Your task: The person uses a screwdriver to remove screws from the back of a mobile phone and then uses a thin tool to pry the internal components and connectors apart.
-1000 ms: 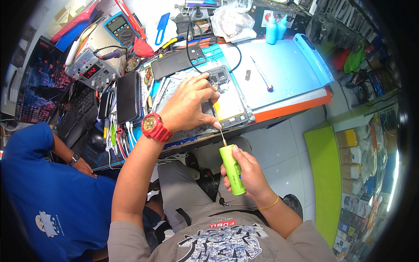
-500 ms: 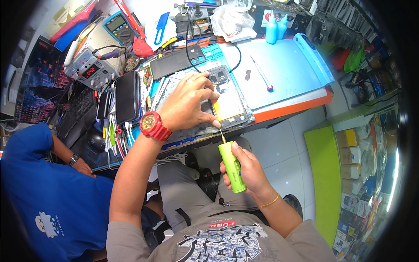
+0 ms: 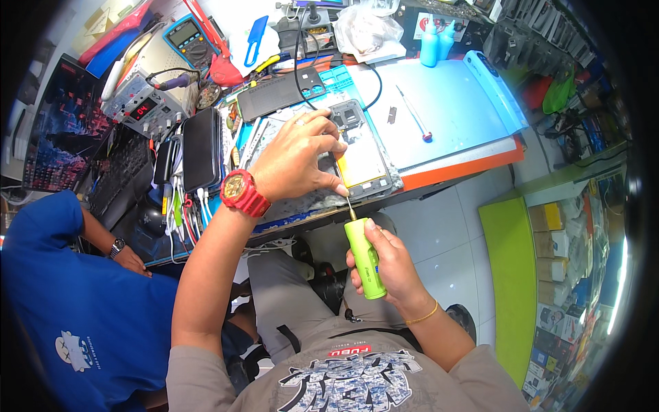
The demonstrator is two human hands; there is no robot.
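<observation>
Screwdriver (image 3: 364,257), lime-green powered type, thick barrel: I have it wrapped in my right hand (image 3: 384,264), fingers closed round the body, thumb up near the top end. Its thin metal bit runs up and left to the near edge of the opened phone (image 3: 360,154), where I cannot tell whether the tip is seated in a screw

Left hand (image 3: 295,161): palm down over the left part of the phone, fingers curled, fingertips pinched at the bit and the phone's frame, steadying both. Red wristwatch (image 3: 241,192) on that wrist, ring on one finger

Opened phone: back off, yellow-orange inner panel and dark camera section showing, lying on a grey work mat (image 3: 302,202) at the near edge of the bench, between my two hands

Other items logged:
- light blue mat (image 3: 453,117) to the right of the phone, with a slim red-tipped tool (image 3: 413,113) lying on it, well apart from my hands
- two pale blue bottles (image 3: 437,42) at the far edge
- black phone (image 3: 201,147) face down, left of my left wrist
- dark phone back cover (image 3: 278,93) beyond my left hand
- multimeter (image 3: 187,33) and a bench power supply (image 3: 141,106) with red digits, far left
- person in a blue shirt (image 3: 65,309) seated to my left, hand (image 3: 134,259) resting low
</observation>
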